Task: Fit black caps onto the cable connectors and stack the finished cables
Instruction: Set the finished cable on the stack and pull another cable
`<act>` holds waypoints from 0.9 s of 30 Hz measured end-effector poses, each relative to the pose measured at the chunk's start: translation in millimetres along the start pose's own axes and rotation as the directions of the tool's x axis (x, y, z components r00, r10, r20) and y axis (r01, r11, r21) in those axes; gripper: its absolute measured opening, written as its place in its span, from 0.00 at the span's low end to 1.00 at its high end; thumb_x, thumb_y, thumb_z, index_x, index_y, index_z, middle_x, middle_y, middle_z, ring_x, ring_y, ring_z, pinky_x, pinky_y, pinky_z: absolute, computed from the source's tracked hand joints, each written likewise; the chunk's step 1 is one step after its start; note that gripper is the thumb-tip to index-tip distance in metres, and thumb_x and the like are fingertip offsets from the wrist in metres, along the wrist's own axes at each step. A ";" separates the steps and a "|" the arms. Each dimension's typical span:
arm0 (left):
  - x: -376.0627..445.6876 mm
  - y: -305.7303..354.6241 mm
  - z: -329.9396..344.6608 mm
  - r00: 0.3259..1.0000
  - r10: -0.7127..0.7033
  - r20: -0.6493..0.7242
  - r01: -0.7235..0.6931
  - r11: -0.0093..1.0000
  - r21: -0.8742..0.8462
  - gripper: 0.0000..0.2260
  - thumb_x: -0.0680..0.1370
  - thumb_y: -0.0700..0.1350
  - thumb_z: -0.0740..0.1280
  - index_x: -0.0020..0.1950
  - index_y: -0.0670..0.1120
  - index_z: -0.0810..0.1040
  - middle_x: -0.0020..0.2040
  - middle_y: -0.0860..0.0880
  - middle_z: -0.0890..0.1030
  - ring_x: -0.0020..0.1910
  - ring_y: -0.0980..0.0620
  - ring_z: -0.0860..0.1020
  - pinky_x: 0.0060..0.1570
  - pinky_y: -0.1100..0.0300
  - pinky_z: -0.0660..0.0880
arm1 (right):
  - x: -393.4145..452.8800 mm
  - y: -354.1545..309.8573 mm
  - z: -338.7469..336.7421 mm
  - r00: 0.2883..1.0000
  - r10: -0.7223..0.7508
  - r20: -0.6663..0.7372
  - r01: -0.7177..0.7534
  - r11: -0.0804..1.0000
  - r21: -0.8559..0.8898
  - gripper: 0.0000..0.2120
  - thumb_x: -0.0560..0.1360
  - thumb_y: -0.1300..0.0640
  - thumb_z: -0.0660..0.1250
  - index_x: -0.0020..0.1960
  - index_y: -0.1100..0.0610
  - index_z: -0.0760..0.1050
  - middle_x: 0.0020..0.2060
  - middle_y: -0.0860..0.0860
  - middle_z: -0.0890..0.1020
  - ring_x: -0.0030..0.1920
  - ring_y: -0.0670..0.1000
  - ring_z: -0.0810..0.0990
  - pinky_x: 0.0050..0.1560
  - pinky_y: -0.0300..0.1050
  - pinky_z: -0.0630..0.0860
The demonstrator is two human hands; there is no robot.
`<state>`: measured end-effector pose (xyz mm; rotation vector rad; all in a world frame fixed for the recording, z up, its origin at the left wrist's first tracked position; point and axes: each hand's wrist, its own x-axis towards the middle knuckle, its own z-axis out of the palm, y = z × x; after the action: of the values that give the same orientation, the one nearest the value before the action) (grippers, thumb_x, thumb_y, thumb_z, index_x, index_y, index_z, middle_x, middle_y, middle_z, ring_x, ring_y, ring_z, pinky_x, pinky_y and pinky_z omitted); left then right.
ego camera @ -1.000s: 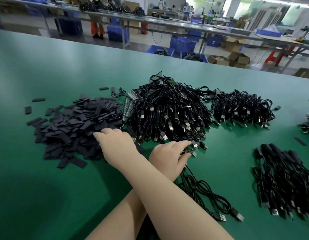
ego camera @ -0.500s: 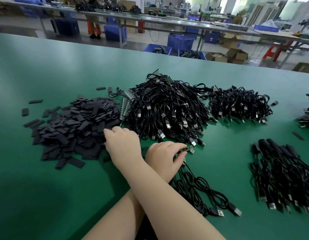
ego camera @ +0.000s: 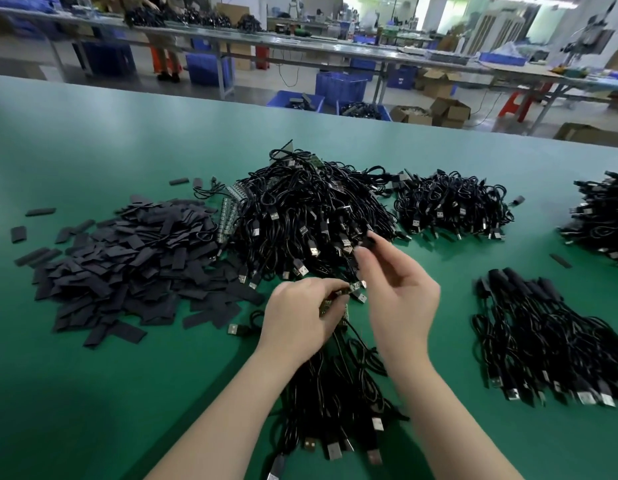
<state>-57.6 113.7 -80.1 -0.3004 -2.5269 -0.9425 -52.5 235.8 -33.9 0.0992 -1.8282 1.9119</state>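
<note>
Surface: smooth green worktable (ego camera: 93, 375) fills the frame; workshop benches and blue plastic crates (ego camera: 340, 86) along the top.
Caps: loose heap of flat black rectangular caps (ego camera: 127, 265), centre left.
Uncapped cables: big tangled mound of black cables with metal plugs (ego camera: 300, 216), centre.
Stacked cables: tidy fan of black capped cables (ego camera: 542, 334), right.
Left hand: left hand (ego camera: 300, 320) at centre, fingers curled around a bundle of cable ends with small green boards (ego camera: 354, 289).
Right hand: right hand (ego camera: 401, 299) just beside it, pinching one small black cap (ego camera: 369, 242) between thumb and forefinger.
</note>
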 end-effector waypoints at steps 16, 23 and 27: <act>-3.3 12.9 -1.2 1.000 0.018 0.021 -0.017 0.999 -0.047 0.09 0.78 0.48 0.69 0.58 0.53 0.83 0.52 0.59 0.83 0.49 0.60 0.80 0.61 0.52 0.72 | -11.0 29.5 -40.0 0.957 0.286 -0.053 -0.272 0.945 0.180 0.08 0.73 0.66 0.74 0.41 0.54 0.82 0.37 0.52 0.86 0.41 0.49 0.85 0.44 0.38 0.81; -3.0 11.8 -1.6 1.000 0.023 0.012 -0.023 0.999 -0.043 0.09 0.78 0.48 0.69 0.57 0.53 0.83 0.52 0.58 0.83 0.51 0.60 0.80 0.62 0.56 0.69 | -11.8 30.2 -38.7 0.963 0.264 -0.056 -0.245 0.943 0.224 0.06 0.74 0.66 0.73 0.43 0.56 0.80 0.39 0.52 0.85 0.43 0.49 0.85 0.47 0.41 0.82; -3.1 12.1 -1.2 0.999 0.042 0.015 -0.041 0.998 -0.040 0.09 0.78 0.47 0.69 0.57 0.52 0.83 0.52 0.57 0.84 0.52 0.58 0.80 0.61 0.56 0.70 | -12.4 31.6 -37.5 0.964 0.267 -0.001 -0.259 0.934 0.247 0.10 0.75 0.67 0.70 0.45 0.52 0.81 0.45 0.53 0.86 0.48 0.51 0.86 0.47 0.42 0.82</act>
<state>-50.3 121.7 -73.8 -0.3722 -2.5089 -0.9790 -43.6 268.5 -71.4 -0.1031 -1.6411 2.3058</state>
